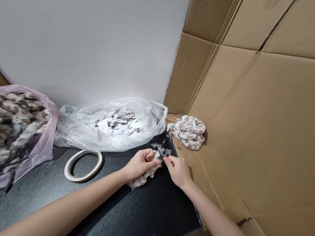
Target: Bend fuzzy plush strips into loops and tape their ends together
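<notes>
My left hand (140,165) is closed on a fluffy white-and-brown plush piece (140,180), its thumb pressed over the top and part of the piece hanging below the palm. Close by on the right, my right hand (178,171) pinches with thumb and fingertips at the edge of the same piece; the small dark thing between the fingertips is too hidden to name. Loose grey fluff (161,149) lies just beyond both hands on the black tabletop (129,217).
A roll of masking tape (81,179) lies flat left of my hands. Behind it, a clear plastic bag (83,132) holds paper scraps. Fluffy pieces with dark bands fill a pink bag (50,133) at far left. Stacked plush pieces (188,131) sit by the cardboard wall (277,133).
</notes>
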A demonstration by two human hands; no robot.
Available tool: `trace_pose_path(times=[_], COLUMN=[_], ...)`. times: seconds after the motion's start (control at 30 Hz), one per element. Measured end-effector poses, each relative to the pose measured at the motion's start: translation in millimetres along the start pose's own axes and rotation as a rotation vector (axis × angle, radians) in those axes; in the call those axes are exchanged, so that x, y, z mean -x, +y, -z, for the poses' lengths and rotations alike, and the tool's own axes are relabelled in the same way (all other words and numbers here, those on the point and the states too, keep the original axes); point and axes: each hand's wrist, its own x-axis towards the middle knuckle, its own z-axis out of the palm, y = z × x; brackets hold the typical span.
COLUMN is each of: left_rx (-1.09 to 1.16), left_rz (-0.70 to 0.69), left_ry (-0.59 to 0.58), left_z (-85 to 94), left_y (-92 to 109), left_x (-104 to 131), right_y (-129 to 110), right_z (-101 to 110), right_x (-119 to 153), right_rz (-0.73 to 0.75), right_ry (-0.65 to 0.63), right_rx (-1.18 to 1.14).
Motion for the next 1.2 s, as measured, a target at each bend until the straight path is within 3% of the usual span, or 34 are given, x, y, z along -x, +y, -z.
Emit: trace_pose_path(times=[0.4, 0.7, 1.07, 1.2], left_rx=[0.016, -0.036, 0.029, 0.058], left_rz=[0.029, -0.009, 0.007, 0.029], left_ry=[-0.082, 0.012, 0.007, -0.002], left_z=[0.3, -1.1, -2.6, -2.4], left_y=[2.1, 0.2, 0.9, 0.3], left_x=[-1.1, -1.0, 0.4, 0.4], right_y=[-0.9, 1.1, -1.2, 5.7], right_z=[1.8, -2.2, -1.1, -0.2], right_x=[1.0, 1.4, 1.8, 1.7], right_rz=[-0.010, -0.033, -0.064, -0.037], right_ry=[-0.026, 0.013, 0.024, 0.078], right_rx=[0.015, 0.001, -0.031, -0.151])
